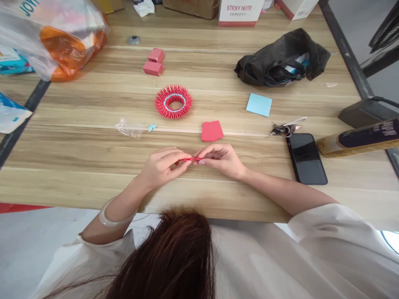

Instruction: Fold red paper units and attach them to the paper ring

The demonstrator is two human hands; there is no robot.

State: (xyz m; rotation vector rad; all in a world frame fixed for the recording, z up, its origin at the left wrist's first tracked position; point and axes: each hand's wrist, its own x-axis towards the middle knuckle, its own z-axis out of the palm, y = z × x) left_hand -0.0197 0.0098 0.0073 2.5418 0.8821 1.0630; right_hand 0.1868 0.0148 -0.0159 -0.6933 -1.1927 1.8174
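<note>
Between both hands, close to the table's front edge, is a narrow folded piece of red paper. My left hand pinches its left end, and my right hand pinches its right end with thumb and fingertips. Just beyond the right fingers lies a small stack of red paper squares. Farther back sits a spiky ring of folded red paper with a light blue inner row. A small light blue folded paper piece lies in front of the ring, beside a crumpled clear wrapper.
Two pink-red blocks lie behind the ring. On the right are a light blue note pad, keys, a phone, a can and a black plastic bag. Plastic bags occupy the left; boxes line the back.
</note>
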